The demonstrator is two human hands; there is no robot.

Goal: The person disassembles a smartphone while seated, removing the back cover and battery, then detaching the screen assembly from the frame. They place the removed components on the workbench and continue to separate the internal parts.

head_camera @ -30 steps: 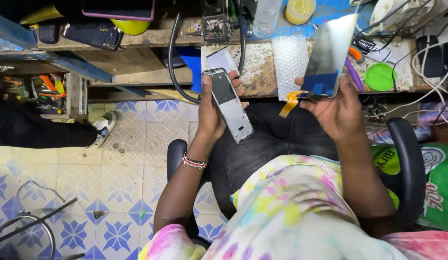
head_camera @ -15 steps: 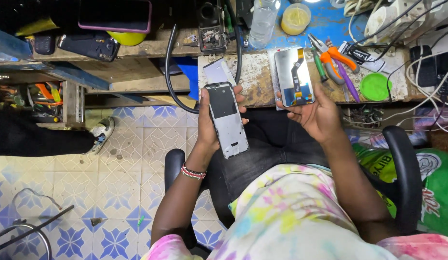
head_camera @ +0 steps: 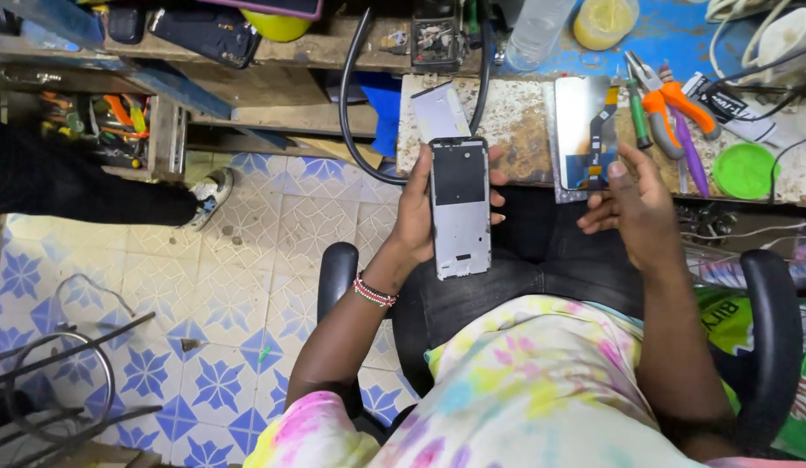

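Note:
My left hand (head_camera: 420,212) grips a grey phone frame (head_camera: 460,208), held upright over my lap with its inner side facing me. My right hand (head_camera: 633,201) hovers with fingers apart just below a phone screen panel (head_camera: 583,130) that lies flat on the workbench (head_camera: 516,121), its ribbon cable on top. The fingertips are near the panel's lower edge; contact cannot be told. A pale rectangular plate (head_camera: 439,111) lies on the bench above the frame.
Orange-handled pliers (head_camera: 672,102), a purple tool and a green lid (head_camera: 745,169) sit on the bench at right, with a plastic bottle (head_camera: 540,30) and a yellow jar (head_camera: 604,19) behind. A black cable (head_camera: 351,113) loops down. Another person's shoe (head_camera: 211,192) rests on the tiled floor.
My right hand lowered the screen panel onto the bench and let it go, then drew back slightly. The left hand kept hold of the phone frame, turning it more upright.

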